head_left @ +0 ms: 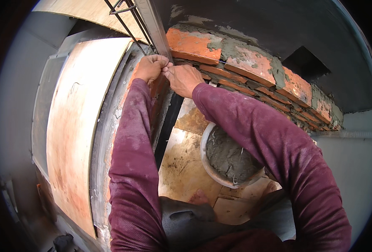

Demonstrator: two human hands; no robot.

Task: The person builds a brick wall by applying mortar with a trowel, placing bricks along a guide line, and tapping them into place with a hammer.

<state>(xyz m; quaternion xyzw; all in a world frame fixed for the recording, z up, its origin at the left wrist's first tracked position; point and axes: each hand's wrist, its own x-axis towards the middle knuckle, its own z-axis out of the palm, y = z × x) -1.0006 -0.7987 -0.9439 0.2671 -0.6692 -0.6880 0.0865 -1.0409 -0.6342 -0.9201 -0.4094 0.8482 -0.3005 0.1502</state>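
Note:
My left hand (149, 68) and my right hand (183, 80) meet at the foot of a grey upright post (153, 27). Thumbs and fingertips are pinched together on both hands, and whatever lies between them is too small to make out. Just right of the post runs a brick wall (194, 45) with wet grey mortar (236, 47) in its joints and on top. A thin string (211, 60) stretches along the upper bricks' face. Below my right forearm stands a round bucket (203, 152) holding grey mortar (227, 156).
Steel reinforcing bars (125, 19) rise left of the post. A large plywood sheet (74, 130) leans along the left side beside a narrow ledge (107, 122). Stained boards (179, 161) cover the floor, with my bare foot (199, 197) on them. A dark wall (270, 21) stands behind the bricks.

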